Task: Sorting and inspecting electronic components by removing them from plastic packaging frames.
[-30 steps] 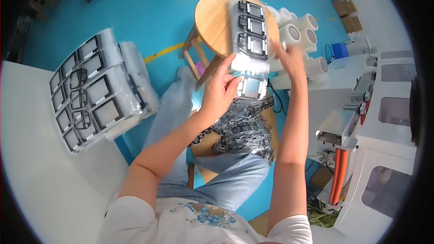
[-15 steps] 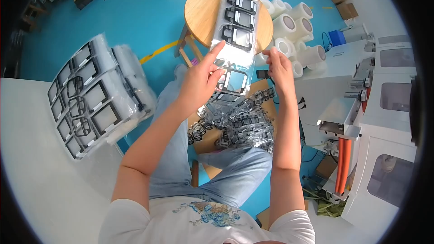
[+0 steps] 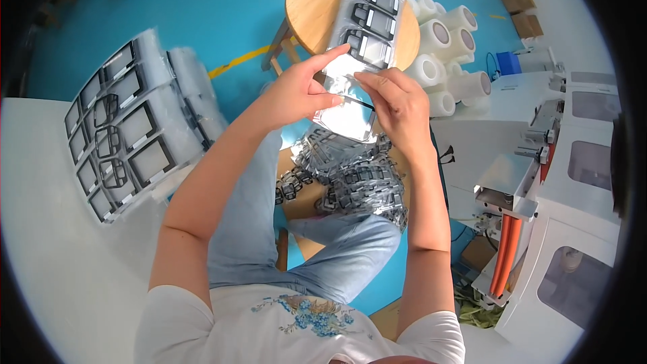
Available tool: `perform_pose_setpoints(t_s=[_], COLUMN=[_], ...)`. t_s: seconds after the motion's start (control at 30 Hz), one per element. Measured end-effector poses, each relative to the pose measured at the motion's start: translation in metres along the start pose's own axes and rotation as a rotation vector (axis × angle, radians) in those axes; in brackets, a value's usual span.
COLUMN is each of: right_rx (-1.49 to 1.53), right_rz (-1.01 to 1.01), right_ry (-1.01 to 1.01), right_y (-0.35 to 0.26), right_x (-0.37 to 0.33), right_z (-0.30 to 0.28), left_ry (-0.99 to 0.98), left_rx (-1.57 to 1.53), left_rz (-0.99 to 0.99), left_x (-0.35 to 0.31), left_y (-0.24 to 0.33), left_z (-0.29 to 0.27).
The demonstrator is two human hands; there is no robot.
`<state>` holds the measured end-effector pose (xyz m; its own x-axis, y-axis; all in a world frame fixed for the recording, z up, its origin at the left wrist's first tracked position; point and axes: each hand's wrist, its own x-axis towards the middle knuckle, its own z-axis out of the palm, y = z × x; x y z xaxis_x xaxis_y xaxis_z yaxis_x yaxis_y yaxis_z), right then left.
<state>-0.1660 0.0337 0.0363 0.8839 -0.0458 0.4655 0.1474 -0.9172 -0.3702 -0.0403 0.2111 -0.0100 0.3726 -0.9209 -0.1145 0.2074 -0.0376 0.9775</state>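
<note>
A clear plastic film strip point(image 3: 344, 27) with a column of black frame-shaped pieces lies over the round stool, its near end reaching toward me. My left hand point(image 3: 296, 93) grips the strip's left edge, thumb on top and index finger stretched along it; its other fingers are hidden beneath. My right hand point(image 3: 399, 104) is at the right edge, thumb and fingers pinched together at the film just below the third black piece point(image 3: 367, 48). The film's near end point(image 3: 345, 121) shines with glare, so its detail is hard to make out.
The wooden stool point(image 3: 310, 0) stands ahead. A heap of bagged black frames point(image 3: 364, 189) lies on cardboard by my legs. Stacked film sheets with black frames point(image 3: 118, 128) lie at left. White film rolls point(image 3: 435, 34) and a white machine point(image 3: 539, 229) are at right.
My right hand has moved left onto the film and pinches there. My left hand has shifted slightly. The whole view has shifted a little, and glare now covers the near end.
</note>
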Motion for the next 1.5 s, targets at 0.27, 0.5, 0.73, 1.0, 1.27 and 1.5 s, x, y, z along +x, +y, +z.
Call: perform_pose_setpoints(t_s=[0.27, 0.5, 0.73, 1.0, 1.27, 1.5], right_rx=[-0.482, 0.586, 0.612, 0.405, 0.056, 0.036], right_rz=[0.040, 0.769, 0.522, 0.729, 0.211, 0.074], right_ry=[-0.211, -0.166, 0.361, 0.208, 0.089, -0.016], right_y=[-0.033, -0.043, -0.015, 0.133, 0.021, -0.004], right_x=[0.001, -0.063, 0.043, 0.091, -0.012, -0.002], right_z=[-0.024, -0.051, -0.094, -0.013, -0.030, -0.007], left_ry=[0.038, 0.057, 0.008, 0.456, 0.205, 0.064], left_rx=[-0.025, -0.084, -0.157, -0.132, 0.186, -0.065], left_rz=[-0.018, 0.196, 0.216, 0.310, 0.009, -0.014], left_x=[-0.006, -0.029, -0.041, 0.004, 0.001, 0.004], left_y=[0.010, -0.004, -0.057, -0.012, 0.002, 0.002], left_z=[0.000, 0.030, 0.063, 0.055, 0.020, 0.008])
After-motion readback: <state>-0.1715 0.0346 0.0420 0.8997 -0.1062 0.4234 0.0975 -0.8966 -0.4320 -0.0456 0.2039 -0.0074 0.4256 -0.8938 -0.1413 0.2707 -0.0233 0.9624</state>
